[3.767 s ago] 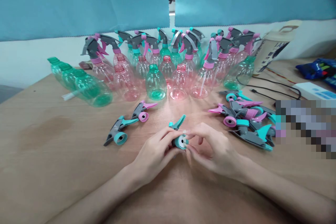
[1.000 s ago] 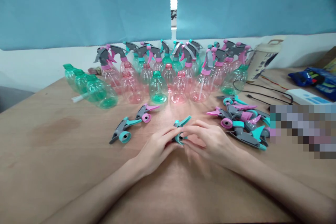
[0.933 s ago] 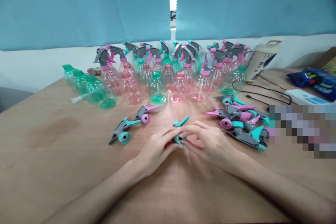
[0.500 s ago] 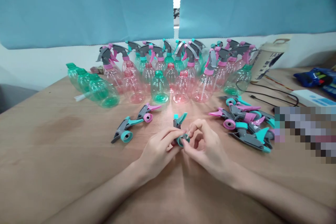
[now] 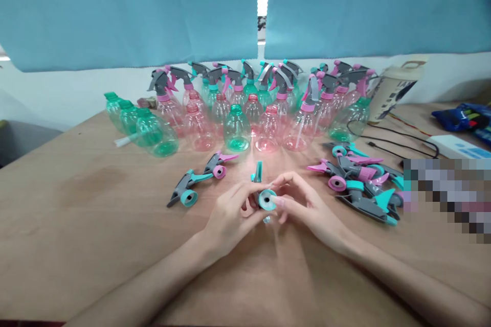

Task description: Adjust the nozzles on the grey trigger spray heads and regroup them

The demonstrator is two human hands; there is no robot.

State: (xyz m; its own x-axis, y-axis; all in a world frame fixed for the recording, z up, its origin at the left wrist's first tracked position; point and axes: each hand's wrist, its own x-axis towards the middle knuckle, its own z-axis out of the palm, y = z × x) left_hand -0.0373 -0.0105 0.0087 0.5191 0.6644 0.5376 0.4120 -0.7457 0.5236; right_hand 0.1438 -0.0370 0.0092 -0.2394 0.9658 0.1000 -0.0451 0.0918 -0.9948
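The L hand (image 5: 230,217) has its fingers closed on the teal/gray spray head (image 5: 267,200), nr ctr of the desk (image 5: 88,250); R hand (image 5: 312,209) pinches its cap w/ thumb & fingers. Bare room runs to the near & L edges. Loose heads (image 5: 186,185) sit L, head pile (image 5: 355,191) crowds R, bottles (image 5: 237,130) fill far side.

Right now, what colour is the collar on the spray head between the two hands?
The collar is turquoise, best seen in the head view.
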